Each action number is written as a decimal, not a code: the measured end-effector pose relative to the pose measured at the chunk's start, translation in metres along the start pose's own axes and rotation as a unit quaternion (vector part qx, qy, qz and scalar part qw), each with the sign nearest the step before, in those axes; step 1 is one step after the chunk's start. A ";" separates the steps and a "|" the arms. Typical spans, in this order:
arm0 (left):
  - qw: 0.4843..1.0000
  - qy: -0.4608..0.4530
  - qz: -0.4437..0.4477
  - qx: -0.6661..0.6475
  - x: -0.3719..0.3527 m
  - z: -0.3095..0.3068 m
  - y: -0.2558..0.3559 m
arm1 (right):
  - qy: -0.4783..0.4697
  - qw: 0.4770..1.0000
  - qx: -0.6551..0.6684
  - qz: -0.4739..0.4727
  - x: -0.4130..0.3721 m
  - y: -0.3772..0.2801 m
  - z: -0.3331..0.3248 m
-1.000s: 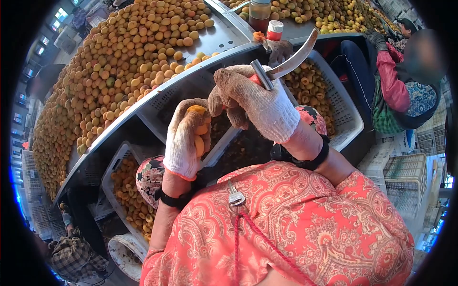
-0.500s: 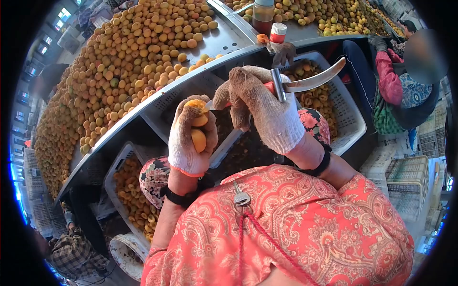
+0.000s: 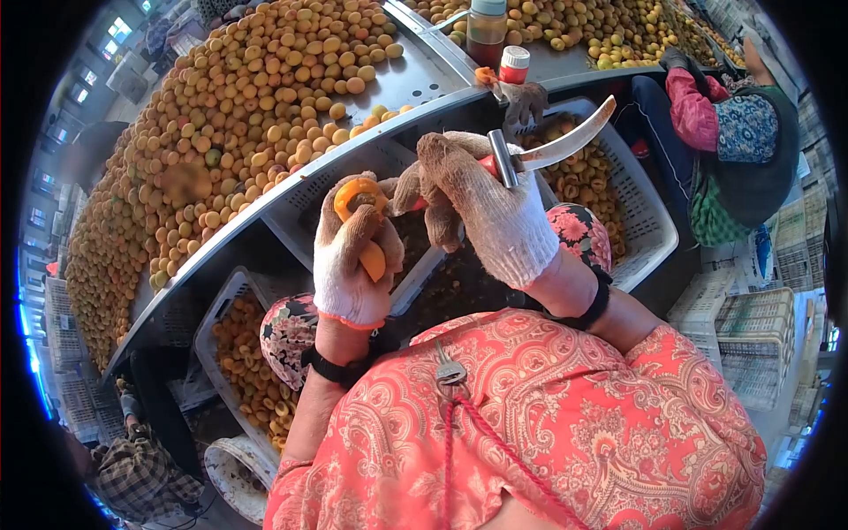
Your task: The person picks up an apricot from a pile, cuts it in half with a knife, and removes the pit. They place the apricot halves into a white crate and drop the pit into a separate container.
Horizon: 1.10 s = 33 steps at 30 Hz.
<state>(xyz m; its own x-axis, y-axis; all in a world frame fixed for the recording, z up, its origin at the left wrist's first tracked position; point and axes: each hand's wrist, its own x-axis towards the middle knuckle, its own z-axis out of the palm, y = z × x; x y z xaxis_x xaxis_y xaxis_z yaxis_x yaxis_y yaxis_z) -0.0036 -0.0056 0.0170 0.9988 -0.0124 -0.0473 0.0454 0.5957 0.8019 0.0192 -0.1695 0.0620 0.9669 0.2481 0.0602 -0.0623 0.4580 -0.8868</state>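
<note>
My left hand (image 3: 346, 281), in a soiled white knit glove, is closed around apricots. At its fingertips an apricot (image 3: 355, 193) is opened, its dark hollow or pit showing. A second apricot piece (image 3: 373, 260) sits lower, against the palm. My right hand (image 3: 508, 216), gloved the same way, is closed around the red handle of a knife (image 3: 570, 152). Its curved metal blade, joined at a metal crosspiece, points up to the right. The tool's other end reaches toward the opened apricot, where the right fingers hide most of it.
Whole apricots (image 3: 265, 97) are heaped on a metal table (image 3: 424, 66). Below its edge stand a right crate (image 3: 649, 203) and a left crate (image 3: 205, 340) of split apricots. A jar (image 3: 487, 35), a red bottle (image 3: 514, 65) and a white bucket (image 3: 231, 468) are nearby. Other people sit on both sides.
The upper apricot has been opened and turned so its inside shows. The curved blade has shifted slightly left and up with my right hand. The person at right has leaned toward the table.
</note>
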 end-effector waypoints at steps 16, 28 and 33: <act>0.989 0.096 -0.088 -0.070 -0.003 0.008 0.001 | 0.033 0.996 -0.075 -0.026 -0.004 0.003 0.006; 0.992 0.008 -0.082 -0.094 -0.007 -0.001 -0.001 | 0.003 0.990 -0.101 -0.102 -0.003 0.023 -0.006; 0.999 0.003 -0.033 -0.035 -0.017 0.000 -0.003 | -0.002 0.987 -0.134 -0.083 -0.008 0.006 0.009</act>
<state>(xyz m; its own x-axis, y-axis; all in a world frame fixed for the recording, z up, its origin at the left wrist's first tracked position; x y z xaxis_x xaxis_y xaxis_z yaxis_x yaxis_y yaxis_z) -0.0208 -0.0067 0.0154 0.9936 -0.0489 -0.1017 0.1090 0.6479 0.7539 0.0090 -0.1608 0.0606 0.9570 0.1923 0.2171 0.1661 0.2503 -0.9538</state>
